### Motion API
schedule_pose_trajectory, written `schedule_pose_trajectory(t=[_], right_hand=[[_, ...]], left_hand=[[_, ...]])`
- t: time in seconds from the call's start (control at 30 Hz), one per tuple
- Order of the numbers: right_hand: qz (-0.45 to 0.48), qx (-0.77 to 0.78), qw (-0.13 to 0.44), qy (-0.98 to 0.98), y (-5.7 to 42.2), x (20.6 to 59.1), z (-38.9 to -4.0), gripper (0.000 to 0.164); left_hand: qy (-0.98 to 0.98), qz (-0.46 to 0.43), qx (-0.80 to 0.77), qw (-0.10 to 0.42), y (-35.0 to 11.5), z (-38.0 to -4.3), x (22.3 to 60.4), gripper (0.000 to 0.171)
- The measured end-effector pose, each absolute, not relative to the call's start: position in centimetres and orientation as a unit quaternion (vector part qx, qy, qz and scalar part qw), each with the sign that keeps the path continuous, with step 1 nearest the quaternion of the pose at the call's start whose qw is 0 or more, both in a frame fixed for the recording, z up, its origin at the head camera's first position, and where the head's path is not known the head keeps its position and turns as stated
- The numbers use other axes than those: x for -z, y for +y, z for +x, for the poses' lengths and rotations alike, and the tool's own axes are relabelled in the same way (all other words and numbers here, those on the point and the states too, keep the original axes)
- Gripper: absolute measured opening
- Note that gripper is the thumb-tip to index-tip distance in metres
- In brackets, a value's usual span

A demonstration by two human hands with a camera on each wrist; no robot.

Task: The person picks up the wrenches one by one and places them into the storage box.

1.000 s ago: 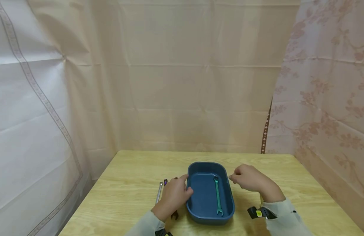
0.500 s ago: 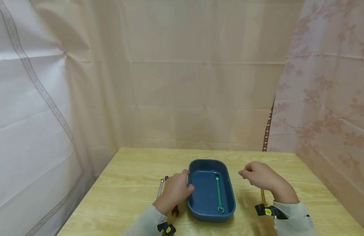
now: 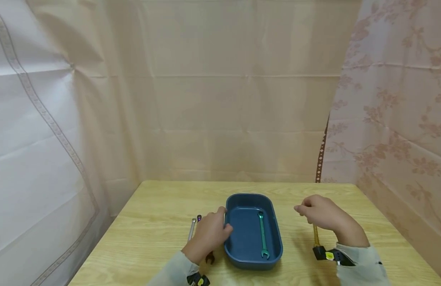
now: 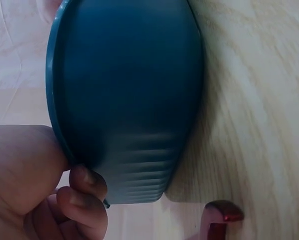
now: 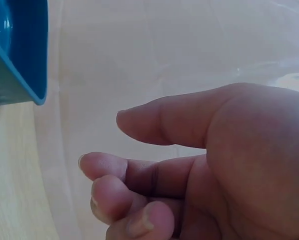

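"Head view first: what have I got at my fingers?"

"Your left hand (image 3: 210, 232) grips the left rim of the blue tray (image 3: 243, 238), which spreads rightward from those fingers. Within it, the green wrench (image 3: 263, 235) lies across the bare floor from them. Your right hand (image 3: 325, 213) hovers apart from the tray, fingers loosely curled, clasping nothing; the gold wrench (image 3: 315, 235), partly hidden, lies nearer you than its fingertips."

"What could go wrong?"

"Lifting by that one rim might tip the tray and set the green wrench sliding. A silver wrench (image 3: 192, 229) and purple-tipped tool (image 3: 199, 218) sit just left of your left fingers, so a leftward drag would probably knock them. The far edge of the table (image 3: 170, 194) is well past both hands' fingertips."

"Left wrist view?"

"Your fingers curl at the tray's rim. A red tool end (image 4: 225, 215) lies apart from them, a likely snag."

"Right wrist view?"

"Thumb and fingers stand apart around nothing. The tray's corner is beyond your fingertips, with room between for moving."
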State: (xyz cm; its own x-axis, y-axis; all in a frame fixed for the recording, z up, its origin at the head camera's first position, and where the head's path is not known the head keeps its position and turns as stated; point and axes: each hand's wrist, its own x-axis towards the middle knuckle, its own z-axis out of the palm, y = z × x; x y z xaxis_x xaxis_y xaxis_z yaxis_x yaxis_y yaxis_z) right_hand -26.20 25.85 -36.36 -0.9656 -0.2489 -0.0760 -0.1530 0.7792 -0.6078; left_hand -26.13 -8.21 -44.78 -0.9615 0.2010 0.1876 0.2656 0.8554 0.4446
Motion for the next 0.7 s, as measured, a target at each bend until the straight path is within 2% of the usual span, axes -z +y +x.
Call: schedule_pose_trajectory(t=[0.23,0.7], right_hand=[[-0.098,0.31,0.074,0.943,25.9,36.2,-26.3,0.032],[-0.067,0.336,0.096,0.935,27.4,38.6,-27.8,0.035]], left_hand=[[-0.963,-0.118,0.228,0.078,-8.4,-26.1,44.7,0.047],[-0.965,-0.107,0.23,0.065,-8.3,-26.2,44.8,0.048]])
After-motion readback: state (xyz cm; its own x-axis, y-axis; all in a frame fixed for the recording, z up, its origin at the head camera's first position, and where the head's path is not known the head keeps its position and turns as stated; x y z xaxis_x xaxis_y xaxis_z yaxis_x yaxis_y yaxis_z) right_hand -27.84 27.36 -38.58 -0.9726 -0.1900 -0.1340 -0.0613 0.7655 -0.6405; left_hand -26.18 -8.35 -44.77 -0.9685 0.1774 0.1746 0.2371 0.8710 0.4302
